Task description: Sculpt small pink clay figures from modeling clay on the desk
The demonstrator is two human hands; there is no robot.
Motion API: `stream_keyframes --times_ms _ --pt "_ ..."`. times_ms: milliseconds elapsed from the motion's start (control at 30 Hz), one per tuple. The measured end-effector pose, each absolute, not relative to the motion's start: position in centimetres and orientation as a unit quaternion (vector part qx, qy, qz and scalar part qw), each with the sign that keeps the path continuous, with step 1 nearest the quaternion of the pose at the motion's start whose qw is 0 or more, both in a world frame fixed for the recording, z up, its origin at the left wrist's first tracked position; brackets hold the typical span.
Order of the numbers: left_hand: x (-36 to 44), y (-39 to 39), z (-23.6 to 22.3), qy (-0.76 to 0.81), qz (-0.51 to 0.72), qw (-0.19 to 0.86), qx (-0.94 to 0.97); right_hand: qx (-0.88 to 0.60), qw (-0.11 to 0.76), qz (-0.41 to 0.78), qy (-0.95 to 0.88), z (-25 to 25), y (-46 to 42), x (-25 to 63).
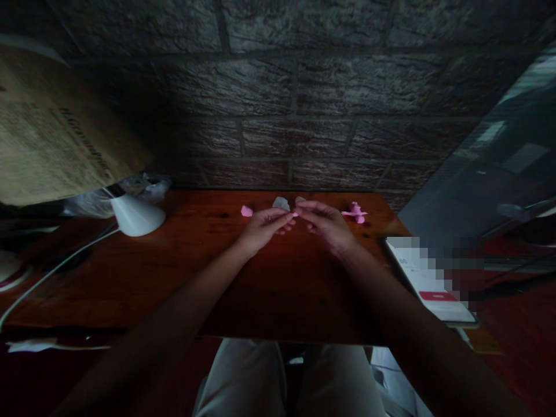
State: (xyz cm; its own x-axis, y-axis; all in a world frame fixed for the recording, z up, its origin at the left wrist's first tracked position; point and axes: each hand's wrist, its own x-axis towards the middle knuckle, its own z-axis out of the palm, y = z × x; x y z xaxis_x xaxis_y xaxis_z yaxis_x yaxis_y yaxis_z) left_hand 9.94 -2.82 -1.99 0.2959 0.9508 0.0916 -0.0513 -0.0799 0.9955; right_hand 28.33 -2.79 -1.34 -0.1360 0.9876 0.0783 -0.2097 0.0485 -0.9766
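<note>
Above the wooden table, my left hand point(263, 227) and my right hand point(326, 225) meet with their fingertips pinched. Between them is a tiny pink piece of what looks like modelling clay point(295, 214), mostly covered by the fingers. To the left of my left hand lies a pink lump point(247, 211) of similar stuff. A pale grey piece point(281, 203) sits just behind my hands, and a small pinkish round thing point(299, 200) is partly hidden by my right fingers. Right of my right hand rests a pink shaped figure point(356, 213) with thin parts sticking out.
A lamp with a white base point(136, 215) and paper-like shade point(65, 127) stands at left, its white cable point(56, 275) crossing the table point(174, 278). Crumpled clear plastic point(150, 186) lies behind it. A brick-patterned wall point(260, 87) borders the back; a flat white-and-red item point(428, 284) lies at right.
</note>
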Motion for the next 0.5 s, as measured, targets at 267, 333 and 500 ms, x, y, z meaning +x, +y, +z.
stream_keyframes --times_ms 267,333,500 --pt "9.96 -2.83 -2.08 0.392 0.427 0.571 0.582 -0.381 0.533 0.560 -0.507 -1.43 -2.73 28.20" --pt "9.93 -2.79 -2.19 0.388 0.421 0.576 0.584 -0.376 0.531 0.564 -0.509 -1.48 -2.73 28.13" --pt "9.88 -2.69 -2.21 0.379 0.422 0.579 0.586 -0.374 0.527 0.565 -0.513 -1.59 -2.73 28.05"
